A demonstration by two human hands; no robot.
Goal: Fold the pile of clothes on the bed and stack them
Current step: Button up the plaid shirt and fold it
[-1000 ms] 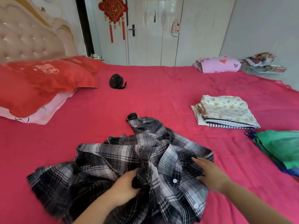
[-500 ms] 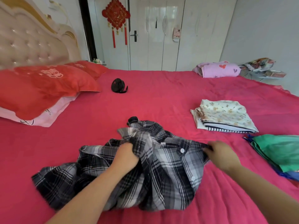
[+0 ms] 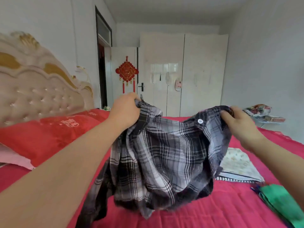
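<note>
left grip (image 3: 125,111) and right grip (image 3: 238,127) both clenched on plaid shirt (image 3: 164,153), hem blurred on bed (image 3: 213,214), folded stack (image 3: 236,163) partly hidden

red pillow (image 3: 49,139) | tufted headboard (image 3: 41,96) | red knot ornament (image 3: 126,72) | white wardrobe (image 3: 197,71)

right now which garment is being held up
The plaid shirt, gripped by left hand and right hand; the folded floral garment and green garment lie on the bed.

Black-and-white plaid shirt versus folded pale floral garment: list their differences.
The black-and-white plaid shirt is dark and checked; the folded pale floral garment is light with small prints. The shirt hangs rumpled in the air; the floral garment lies flat atop a stack on the red bed. Both are clothing.
</note>
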